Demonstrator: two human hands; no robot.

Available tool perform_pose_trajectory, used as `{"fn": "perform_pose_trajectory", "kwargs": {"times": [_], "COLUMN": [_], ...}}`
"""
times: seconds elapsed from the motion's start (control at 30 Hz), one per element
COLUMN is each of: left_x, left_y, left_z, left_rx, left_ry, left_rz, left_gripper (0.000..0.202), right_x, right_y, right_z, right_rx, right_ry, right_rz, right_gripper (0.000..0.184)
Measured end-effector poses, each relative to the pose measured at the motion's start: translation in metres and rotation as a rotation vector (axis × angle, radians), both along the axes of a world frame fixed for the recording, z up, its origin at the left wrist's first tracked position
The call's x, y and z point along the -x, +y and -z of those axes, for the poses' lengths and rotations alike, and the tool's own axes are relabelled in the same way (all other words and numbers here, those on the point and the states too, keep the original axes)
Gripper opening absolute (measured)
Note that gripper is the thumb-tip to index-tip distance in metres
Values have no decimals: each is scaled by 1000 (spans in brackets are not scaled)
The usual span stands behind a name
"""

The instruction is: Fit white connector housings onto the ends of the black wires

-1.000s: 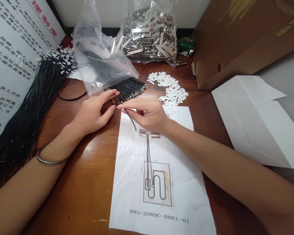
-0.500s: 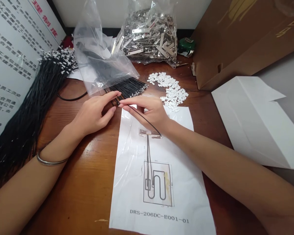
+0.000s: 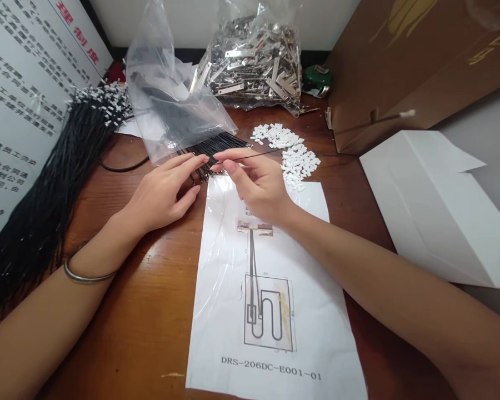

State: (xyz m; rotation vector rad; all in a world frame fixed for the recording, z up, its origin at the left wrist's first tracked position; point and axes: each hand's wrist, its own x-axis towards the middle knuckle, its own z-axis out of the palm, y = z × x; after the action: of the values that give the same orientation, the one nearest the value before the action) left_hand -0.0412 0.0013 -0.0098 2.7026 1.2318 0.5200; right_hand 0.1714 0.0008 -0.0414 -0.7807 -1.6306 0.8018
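Observation:
A thin black wire point(image 3: 316, 153) runs out to the right from my right hand point(image 3: 260, 186), which pinches it between thumb and fingers. Its far end carries a white connector point(image 3: 407, 113) in front of the brown box. My left hand point(image 3: 160, 194) rests beside the bundle of black wires point(image 3: 216, 145), thumb apart from the stretched fingers. Its fingertips are close to the near end of the held wire; whether they touch it I cannot tell. The bundle lies partly under a clear plastic bag point(image 3: 175, 111). Small white connectors point(image 3: 300, 161) are heaped right of the bundle.
A printed drawing sheet point(image 3: 216, 311) lies on the wooden table point(image 3: 141, 311). Behind stands a bag of metal strips point(image 3: 254, 66), with a green tape measure point(image 3: 316, 80) beside it. Finished-looking wires with white ends point(image 3: 66, 150) are piled left. A brown box point(image 3: 383, 66) and white box point(image 3: 437, 211) stand right.
The wire in my right hand has swung from pointing down toward the wrist to pointing right. My right hand has turned and shifted slightly; my left hand has barely moved.

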Motion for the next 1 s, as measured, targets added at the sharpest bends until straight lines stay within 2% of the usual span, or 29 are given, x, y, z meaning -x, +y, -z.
{"fn": "perform_pose_trajectory", "kwargs": {"times": [0.13,0.2,0.53,0.67,0.77,0.87,1.0], "left_x": [-2,-3,0,1,1,1,2], "left_y": [-1,-1,3,1,-1,-2,-2], "left_z": [1,1,1,0,-1,-2,-6], "left_rx": [-52,-97,-175,-228,-217,-175,-20], "left_ry": [0,-24,-37,-73,-79,-87,-105], "left_rz": [110,115,-36,-97,-96,-19,196], "left_gripper": [50,48,19,18,22,26,35], "right_x": [-1,-1,-1,-2,-3,-6,-8], "right_y": [2,2,4,4,8,15,21], "right_z": [-2,-3,-1,0,4,11,16], "right_rx": [16,10,-6,-18,-17,-42,-19], "right_ry": [-59,-34,47,54,95,117,174], "right_rz": [-23,-19,79,144,202,250,291], "right_gripper": [33,34,42,40,40,40,38]}}
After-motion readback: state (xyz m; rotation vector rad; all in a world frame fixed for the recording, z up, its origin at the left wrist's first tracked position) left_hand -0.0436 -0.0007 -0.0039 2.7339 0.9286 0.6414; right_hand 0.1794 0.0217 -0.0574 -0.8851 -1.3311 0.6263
